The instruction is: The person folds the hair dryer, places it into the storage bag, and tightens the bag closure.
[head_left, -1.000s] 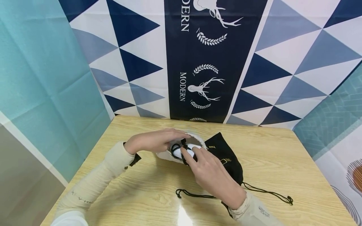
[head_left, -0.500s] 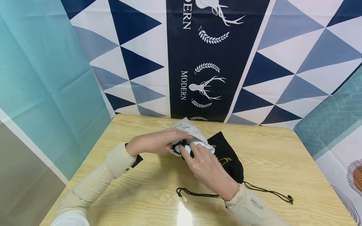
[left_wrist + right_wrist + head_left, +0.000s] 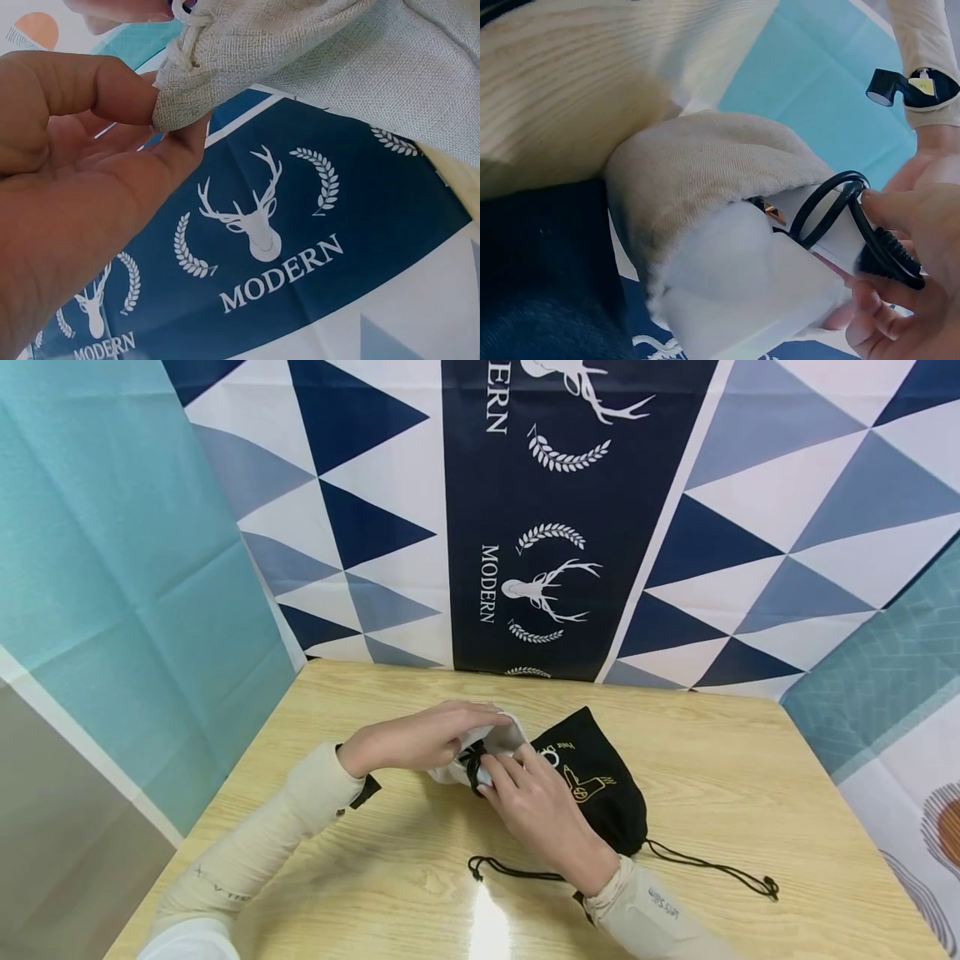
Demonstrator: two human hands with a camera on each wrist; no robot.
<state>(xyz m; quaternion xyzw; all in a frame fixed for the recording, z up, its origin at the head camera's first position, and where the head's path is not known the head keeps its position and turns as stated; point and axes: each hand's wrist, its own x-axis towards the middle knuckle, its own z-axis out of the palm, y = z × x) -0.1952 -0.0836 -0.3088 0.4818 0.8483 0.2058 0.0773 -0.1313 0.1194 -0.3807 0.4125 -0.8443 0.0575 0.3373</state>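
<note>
A white hair dryer (image 3: pixel 750 292) sits partly inside a light grey linen drawstring bag (image 3: pixel 697 161), its black cord (image 3: pixel 859 214) looped at the mouth. My left hand (image 3: pixel 420 739) pinches the bag's rim between thumb and fingers, plain in the left wrist view, where the bag (image 3: pixel 322 45) stretches off to the right. At the bag's opening, my right hand (image 3: pixel 543 806) grips the looped cord close against the dryer, hiding much of the dryer in the head view. The bag's far end lies behind my left hand there.
Just right of the linen bag lies a black drawstring pouch (image 3: pixel 600 785) with yellow print, its cords (image 3: pixel 705 860) spread over the wooden table (image 3: pixel 375 893). Patterned cloth walls (image 3: pixel 375 527) rise behind the table and at both sides.
The bag's printed side, raised half a second ago, has come down. The hair dryer's white end no longer juts right over the black pouch. My right hand has shifted slightly left.
</note>
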